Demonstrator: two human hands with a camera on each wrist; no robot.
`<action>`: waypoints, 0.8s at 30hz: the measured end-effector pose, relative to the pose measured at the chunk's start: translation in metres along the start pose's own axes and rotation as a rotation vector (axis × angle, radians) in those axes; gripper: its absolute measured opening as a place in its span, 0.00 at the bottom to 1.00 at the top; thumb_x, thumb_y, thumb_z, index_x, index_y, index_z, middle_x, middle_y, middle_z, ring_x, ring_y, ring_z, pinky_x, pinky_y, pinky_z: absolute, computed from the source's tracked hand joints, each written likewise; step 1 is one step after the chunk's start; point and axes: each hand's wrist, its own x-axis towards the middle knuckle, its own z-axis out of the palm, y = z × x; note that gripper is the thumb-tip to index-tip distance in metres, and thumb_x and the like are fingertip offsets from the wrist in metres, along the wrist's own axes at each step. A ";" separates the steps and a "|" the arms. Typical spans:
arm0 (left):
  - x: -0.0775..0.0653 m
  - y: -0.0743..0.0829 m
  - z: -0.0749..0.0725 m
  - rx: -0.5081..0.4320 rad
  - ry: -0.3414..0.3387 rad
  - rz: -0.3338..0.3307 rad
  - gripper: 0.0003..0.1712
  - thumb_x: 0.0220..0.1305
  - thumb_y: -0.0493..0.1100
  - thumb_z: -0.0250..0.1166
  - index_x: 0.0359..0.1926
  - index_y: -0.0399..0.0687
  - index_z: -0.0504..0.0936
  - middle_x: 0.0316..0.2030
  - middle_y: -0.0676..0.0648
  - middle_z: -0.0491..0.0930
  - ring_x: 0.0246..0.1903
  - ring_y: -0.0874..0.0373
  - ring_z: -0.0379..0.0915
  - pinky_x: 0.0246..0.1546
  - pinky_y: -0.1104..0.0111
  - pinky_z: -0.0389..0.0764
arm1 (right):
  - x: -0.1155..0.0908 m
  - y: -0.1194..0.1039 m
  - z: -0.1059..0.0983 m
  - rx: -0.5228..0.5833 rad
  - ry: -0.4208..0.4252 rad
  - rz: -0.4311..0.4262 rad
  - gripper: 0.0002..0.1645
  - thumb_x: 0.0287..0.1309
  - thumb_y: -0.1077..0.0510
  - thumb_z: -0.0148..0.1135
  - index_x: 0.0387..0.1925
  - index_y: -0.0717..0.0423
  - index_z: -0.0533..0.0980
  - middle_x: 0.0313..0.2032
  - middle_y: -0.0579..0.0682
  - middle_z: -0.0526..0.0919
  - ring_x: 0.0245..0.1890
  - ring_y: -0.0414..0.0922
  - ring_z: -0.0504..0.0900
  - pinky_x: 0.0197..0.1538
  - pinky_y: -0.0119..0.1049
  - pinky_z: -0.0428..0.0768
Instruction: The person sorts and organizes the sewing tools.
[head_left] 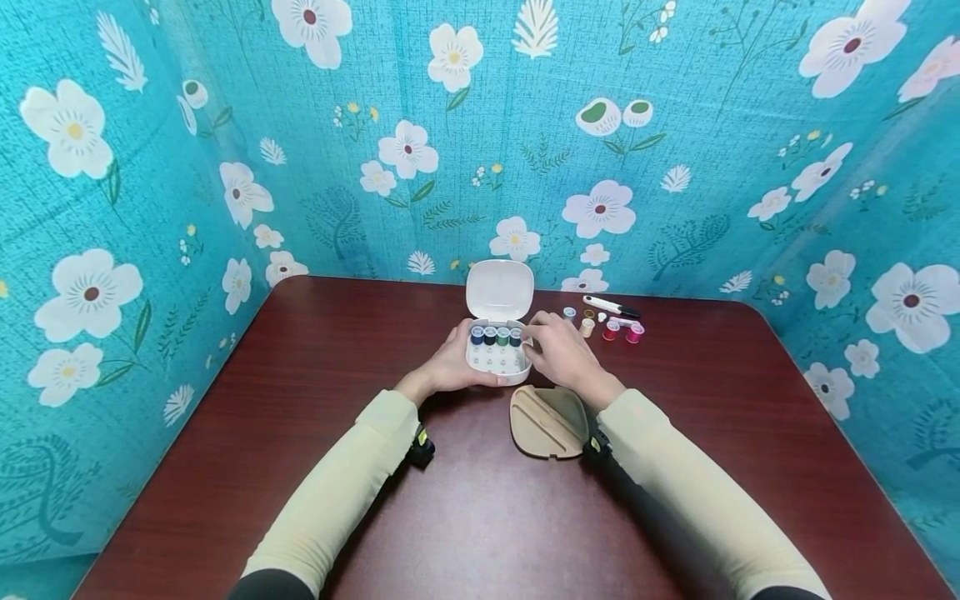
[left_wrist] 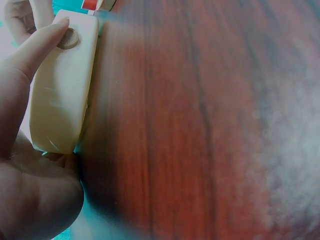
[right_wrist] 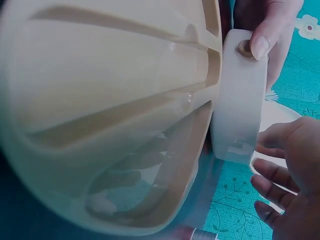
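A white sewing box [head_left: 498, 378] stands on the table, its rounded lid [head_left: 499, 287] raised at the back. Inside, several dark blue, black and green thread spools [head_left: 490, 336] make a row along the rear, with small pegs in front of them. My left hand [head_left: 450, 363] grips the box from the left, thumb on the front wall beside a round brown button [left_wrist: 68, 38]. My right hand [head_left: 562, 350] reaches over the right edge, fingertips right at the end spool [head_left: 515, 337]. In the right wrist view the box wall hides those fingertips; I cannot tell whether they pinch the spool.
A tan divided tray [head_left: 534, 427] lies in front of the box, beneath my right wrist. Beyond my right hand are a red spool [head_left: 611, 331], a pink spool [head_left: 634, 333], a beige spool [head_left: 587, 327] and a white-and-black slim tool [head_left: 611, 306]. A flowered curtain [head_left: 465, 208] hangs behind the table.
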 end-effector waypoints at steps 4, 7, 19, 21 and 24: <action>0.000 -0.001 0.001 0.013 -0.004 -0.004 0.66 0.39 0.54 0.87 0.73 0.45 0.56 0.64 0.41 0.64 0.60 0.49 0.65 0.65 0.56 0.66 | -0.004 0.003 0.001 0.034 0.001 0.014 0.10 0.62 0.60 0.67 0.44 0.59 0.86 0.45 0.55 0.83 0.47 0.53 0.79 0.54 0.53 0.76; 0.000 -0.002 0.001 0.013 -0.008 -0.014 0.66 0.39 0.54 0.87 0.73 0.45 0.56 0.64 0.41 0.64 0.60 0.50 0.65 0.65 0.56 0.66 | -0.007 0.005 0.002 0.066 0.004 0.028 0.11 0.63 0.60 0.67 0.44 0.59 0.87 0.45 0.55 0.84 0.47 0.53 0.80 0.54 0.52 0.76; 0.000 0.002 0.000 0.006 0.005 0.006 0.66 0.38 0.52 0.88 0.73 0.43 0.57 0.63 0.39 0.65 0.62 0.47 0.64 0.66 0.55 0.65 | -0.016 0.012 -0.001 0.157 0.036 0.079 0.10 0.62 0.61 0.69 0.44 0.60 0.86 0.43 0.54 0.86 0.47 0.52 0.83 0.55 0.51 0.80; 0.000 0.002 0.001 0.004 0.007 0.009 0.66 0.38 0.52 0.87 0.73 0.43 0.57 0.63 0.39 0.65 0.62 0.46 0.64 0.66 0.55 0.65 | -0.018 0.012 -0.001 0.160 0.042 0.078 0.10 0.62 0.61 0.69 0.44 0.60 0.86 0.43 0.54 0.86 0.47 0.53 0.83 0.55 0.51 0.80; 0.000 0.002 0.001 -0.001 0.008 0.010 0.66 0.38 0.52 0.88 0.73 0.43 0.57 0.63 0.39 0.65 0.62 0.47 0.64 0.66 0.55 0.65 | -0.021 0.013 -0.002 0.158 0.042 0.079 0.09 0.62 0.61 0.69 0.43 0.60 0.86 0.42 0.55 0.85 0.46 0.53 0.83 0.54 0.51 0.80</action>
